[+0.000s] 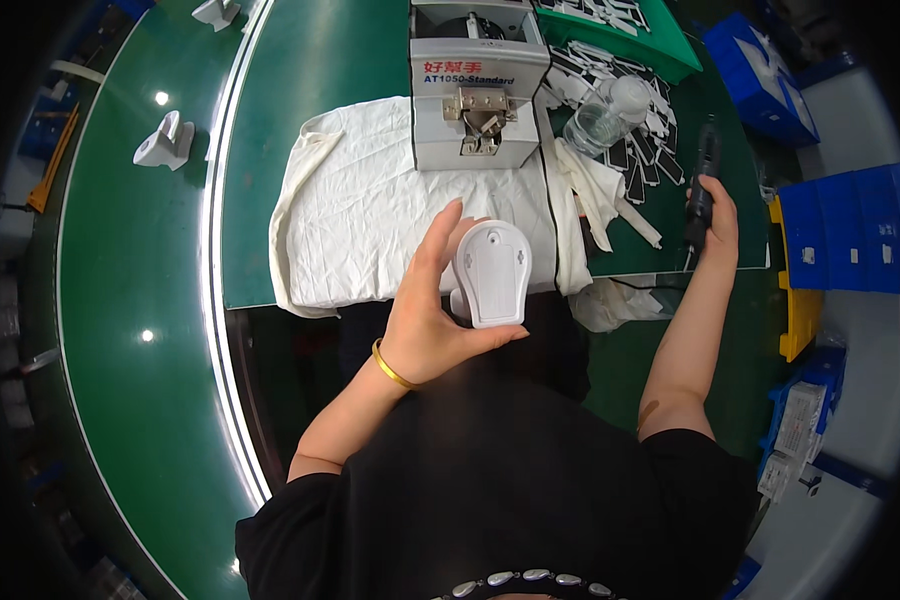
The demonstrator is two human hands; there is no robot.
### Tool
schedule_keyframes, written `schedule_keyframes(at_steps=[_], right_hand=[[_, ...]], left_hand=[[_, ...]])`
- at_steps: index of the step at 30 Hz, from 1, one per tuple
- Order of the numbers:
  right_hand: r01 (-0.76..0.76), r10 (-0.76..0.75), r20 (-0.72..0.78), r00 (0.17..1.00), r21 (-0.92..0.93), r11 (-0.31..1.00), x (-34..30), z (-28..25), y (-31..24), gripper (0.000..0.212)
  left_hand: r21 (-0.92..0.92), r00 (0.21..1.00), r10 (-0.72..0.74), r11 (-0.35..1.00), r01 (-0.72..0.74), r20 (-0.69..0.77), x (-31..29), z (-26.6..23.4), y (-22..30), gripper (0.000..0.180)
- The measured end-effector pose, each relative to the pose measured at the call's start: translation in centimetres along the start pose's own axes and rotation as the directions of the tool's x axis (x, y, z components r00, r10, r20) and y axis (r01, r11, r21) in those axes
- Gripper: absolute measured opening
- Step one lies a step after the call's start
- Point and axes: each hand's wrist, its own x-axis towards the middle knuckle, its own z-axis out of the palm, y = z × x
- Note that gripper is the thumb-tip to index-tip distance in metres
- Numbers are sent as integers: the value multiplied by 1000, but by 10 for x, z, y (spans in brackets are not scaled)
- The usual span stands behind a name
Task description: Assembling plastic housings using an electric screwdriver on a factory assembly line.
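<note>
My left hand [435,310] is wrapped round a white plastic housing [497,275], held up in front of my body. Its face toward me is rounded at the top, with a recessed panel and a small hole near the upper end. Off to the right, my right hand [720,215] grips a black electric screwdriver [703,180], its thin bit pointing down past the table's right front edge. Beyond the housing stands a grey screw-feeding machine [478,90] with a metal pick-up head on its front. A white cloth [360,210] lies under and in front of it.
Many black-and-white flat parts [660,130] lie heaped right of the machine, beside a clear plastic jar [592,128]. A green bin [660,45] stands behind them. Blue bins [850,235] line the right side. White housings [165,142] rest on the green belt [140,270] at left.
</note>
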Motion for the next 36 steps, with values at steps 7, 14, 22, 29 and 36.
schedule_keyframes(at_steps=[7,14,22,29,36], right_hand=[[128,-588,525,615,670,732,-101,140,-54,61],[652,-796,395,458,459,603,-148,266,-91,46],[798,-711,424,562,-49,601,-188,313,-98,57],[566,-845,442,300,631,531,-141,346,-70,39],[648,-757,524,390,428,630,-185,310,-57,40]], left_hand=[[110,997,53,993,-46,-56,-7,3,-20,115],[112,995,99,989,-96,-26,-21,12,-54,106],[40,987,156,987,-154,-44,-25,7,-67,97],[175,974,223,958,-227,44,-24,5,-71,65],[159,974,224,961,-226,31,-25,3,-72,68]])
